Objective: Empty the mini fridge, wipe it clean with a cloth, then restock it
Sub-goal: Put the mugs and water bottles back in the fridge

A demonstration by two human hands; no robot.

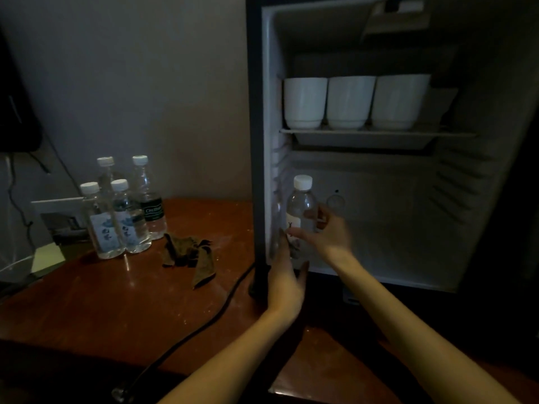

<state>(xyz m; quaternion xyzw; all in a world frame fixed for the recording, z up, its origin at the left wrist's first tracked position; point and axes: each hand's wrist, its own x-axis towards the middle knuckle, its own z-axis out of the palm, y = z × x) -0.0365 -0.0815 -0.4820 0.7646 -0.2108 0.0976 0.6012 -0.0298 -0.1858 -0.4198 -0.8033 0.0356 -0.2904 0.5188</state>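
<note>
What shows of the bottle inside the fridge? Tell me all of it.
The bottle is small, of clear plastic, with a white screw cap and a pale label partly hidden by fingers. It looks filled with clear liquid, cap on. It is upright at the front left of the lower compartment of the fridge. The right hand grips its middle, thumb across the label; the left hand touches its lower left side with straight fingers.

Dim room corner: plain wall, wooden table.
Grey-beige wall behind a glossy reddish-brown table, faint highlights on its top, a black cable trailing across it, a dark flat shape at far left.
</note>
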